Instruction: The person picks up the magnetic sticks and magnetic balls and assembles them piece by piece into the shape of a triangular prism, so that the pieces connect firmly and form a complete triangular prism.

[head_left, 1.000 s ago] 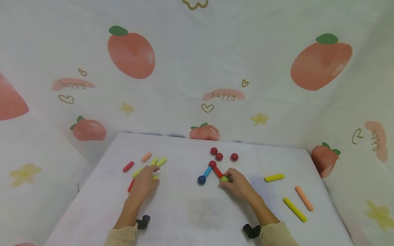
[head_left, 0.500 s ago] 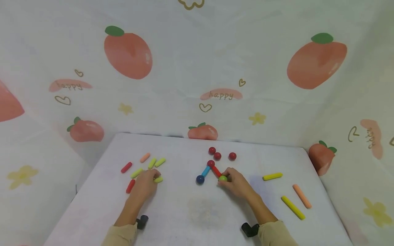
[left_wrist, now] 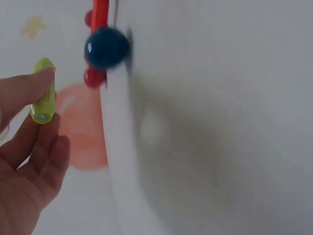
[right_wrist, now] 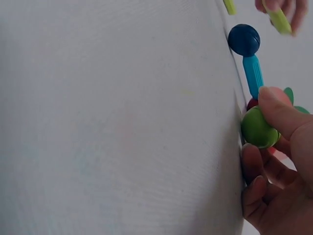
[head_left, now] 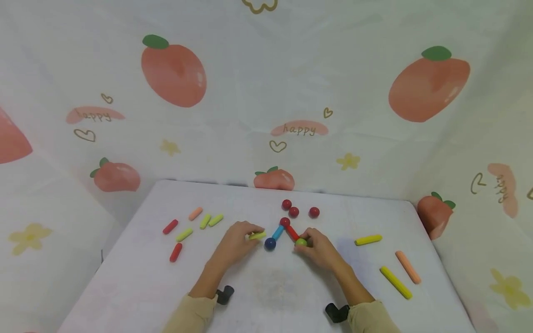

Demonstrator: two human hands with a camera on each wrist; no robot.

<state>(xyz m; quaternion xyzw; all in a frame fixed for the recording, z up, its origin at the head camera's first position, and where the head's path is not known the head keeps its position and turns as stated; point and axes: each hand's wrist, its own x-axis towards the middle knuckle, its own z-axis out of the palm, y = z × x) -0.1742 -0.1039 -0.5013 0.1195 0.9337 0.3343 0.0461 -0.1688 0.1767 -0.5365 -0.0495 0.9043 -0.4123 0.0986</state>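
Home play corner: peach-print cloth backdrop (head_left: 266, 92), white table (head_left: 266, 286), colourful toy sticks (head_left: 395, 282).

The blue ball (left_wrist: 106, 47) looks like glossy, smooth plastic with a small highlight, and the green ball (right_wrist: 258, 128) has a softer satin sheen. The lime stick (left_wrist: 43, 91) and the light blue stick (right_wrist: 253, 75) look like smooth, matt plastic. The bench (right_wrist: 117, 127) is covered in white cloth with a fine woven texture, matt. The backdrop (head_left: 266, 92) is thin printed cloth, faintly creased
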